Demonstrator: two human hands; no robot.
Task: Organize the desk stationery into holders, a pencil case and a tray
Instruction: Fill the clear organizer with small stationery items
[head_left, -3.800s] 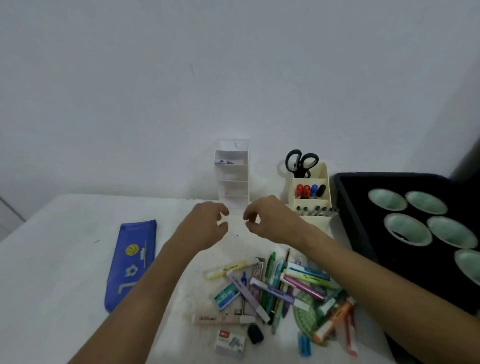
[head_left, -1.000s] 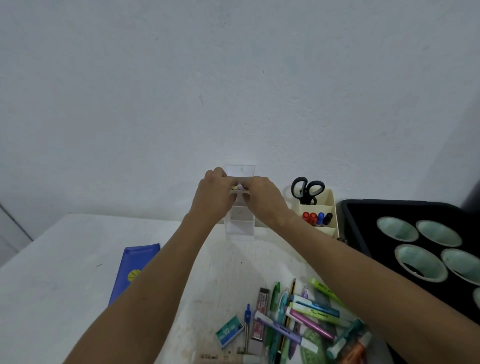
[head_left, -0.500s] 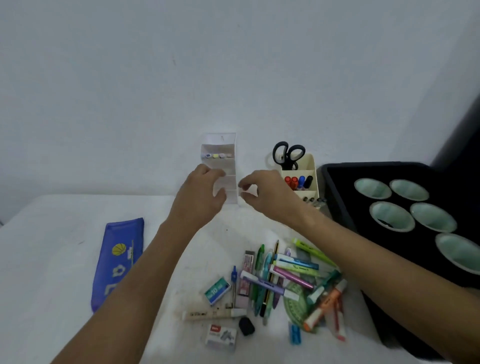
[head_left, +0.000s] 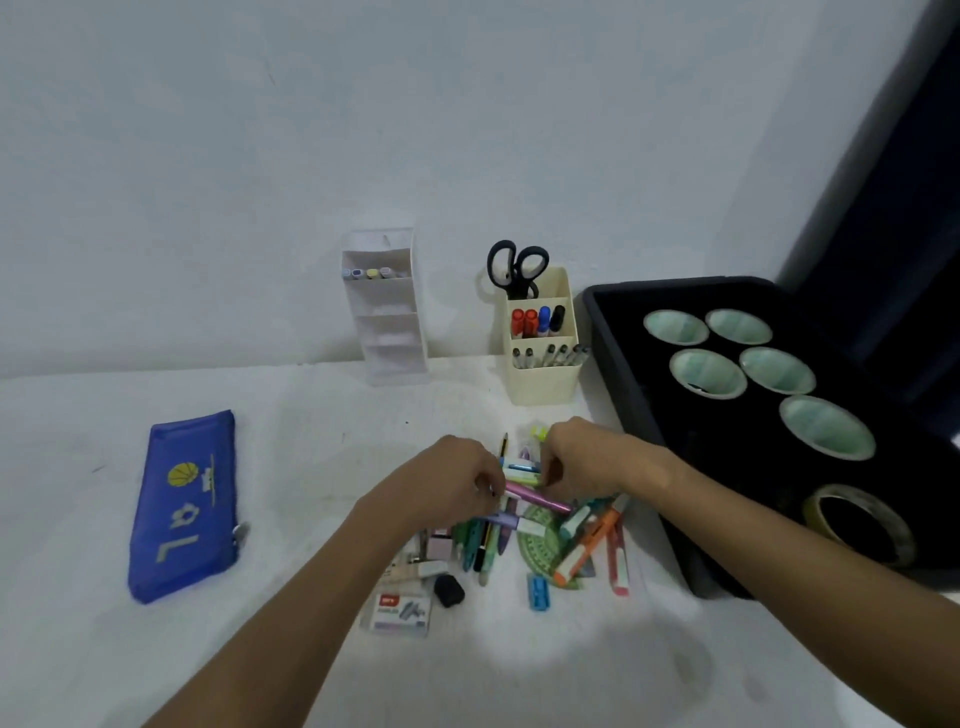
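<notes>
A pile of highlighters, pens and pencils (head_left: 485, 545) lies at the table's front centre. Both my hands are down on its far edge. My left hand (head_left: 447, 486) pinches one end of a pink highlighter (head_left: 537, 499). My right hand (head_left: 584, 462) curls its fingers on a pale green highlighter (head_left: 519, 472) just above the pink one. A clear tiered holder (head_left: 387, 332) stands at the wall with several highlighters (head_left: 366, 273) in its top tier. At the left lies a flat blue pencil case (head_left: 187, 504). On the right is a black tray (head_left: 641, 410).
A cream holder (head_left: 545, 382) beside the tray has scissors (head_left: 517, 270), markers and pens in it. The tray holds several green cups (head_left: 709, 374) and a tape roll (head_left: 857, 525). A staples box (head_left: 400, 613), a black eraser (head_left: 448, 590), a blue sharpener (head_left: 538, 592) and a green protractor (head_left: 543, 543) lie by the pile.
Both hands put highlighters into the clear holder's top tier, then drew back toward me and came down onto the pile, where they now take hold of highlighters.
</notes>
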